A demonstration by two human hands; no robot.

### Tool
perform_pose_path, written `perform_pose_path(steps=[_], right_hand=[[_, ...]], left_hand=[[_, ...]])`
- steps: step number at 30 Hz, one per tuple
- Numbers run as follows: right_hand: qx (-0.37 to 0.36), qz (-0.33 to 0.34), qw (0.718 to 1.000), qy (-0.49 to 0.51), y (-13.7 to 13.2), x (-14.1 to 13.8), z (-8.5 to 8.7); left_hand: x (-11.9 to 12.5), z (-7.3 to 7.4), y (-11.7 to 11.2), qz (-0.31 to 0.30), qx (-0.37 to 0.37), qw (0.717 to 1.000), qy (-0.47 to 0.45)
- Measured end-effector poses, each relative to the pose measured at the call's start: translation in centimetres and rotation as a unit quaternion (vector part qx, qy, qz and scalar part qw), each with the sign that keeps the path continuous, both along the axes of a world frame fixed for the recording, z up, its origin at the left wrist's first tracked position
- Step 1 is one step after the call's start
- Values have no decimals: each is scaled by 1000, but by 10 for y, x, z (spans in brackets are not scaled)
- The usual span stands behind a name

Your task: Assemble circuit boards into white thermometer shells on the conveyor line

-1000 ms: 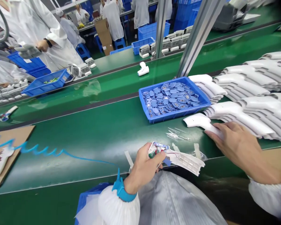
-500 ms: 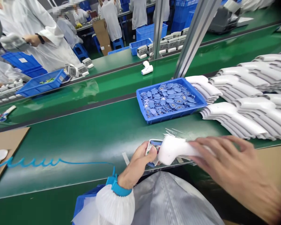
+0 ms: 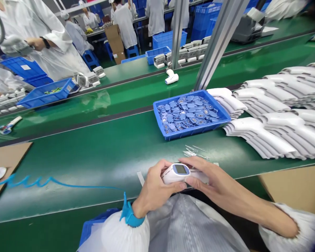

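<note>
Both my hands hold a white handheld infrared thermometer close to my body at the bench's front edge. Its small grey screen in a blue surround faces up at me. My left hand wraps the left end, thumb along the near side. At the right, my right hand grips the handle part, fingers over the far side and thumb in front. A blue strap with a coiled cord circles my left wrist. Just beyond the thermometer, thin clear strips lie on the green bench.
A blue tray of small blue parts stands ahead. Stacked white shell halves fill the right side. A metal post rises behind the tray. On the conveyor behind lies another white thermometer. A co-worker stands across, left.
The white shell in my right hand has come down onto the piece in my left hand, and both hands now close around the joined body. The thermometer on the conveyor has shifted right.
</note>
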State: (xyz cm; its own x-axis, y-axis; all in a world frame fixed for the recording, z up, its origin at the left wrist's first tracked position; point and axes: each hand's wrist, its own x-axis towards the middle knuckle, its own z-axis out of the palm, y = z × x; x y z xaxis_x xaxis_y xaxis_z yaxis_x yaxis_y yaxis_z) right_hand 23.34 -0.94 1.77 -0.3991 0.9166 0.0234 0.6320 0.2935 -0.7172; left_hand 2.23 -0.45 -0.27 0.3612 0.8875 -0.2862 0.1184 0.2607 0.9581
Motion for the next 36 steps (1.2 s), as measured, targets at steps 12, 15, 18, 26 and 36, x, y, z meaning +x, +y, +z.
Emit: perform_pose_path(steps=[12, 15, 18, 26, 36], right_hand=[[285, -134, 949, -23, 27, -98, 5], [293, -207, 933, 40, 27, -94, 10], [245, -213, 945, 48, 25, -96, 10], [187, -157, 968, 57, 38, -94, 13], [70, -91, 951, -287, 181, -36, 30]], left_hand=[[-7, 19, 5, -98, 251, 914, 302], [-17, 22, 5, -82, 196, 946, 244], [-20, 22, 0, -69, 160, 955, 239], [-18, 28, -1, -63, 207, 896, 387], [-92, 35, 19, 33, 312, 803, 506]])
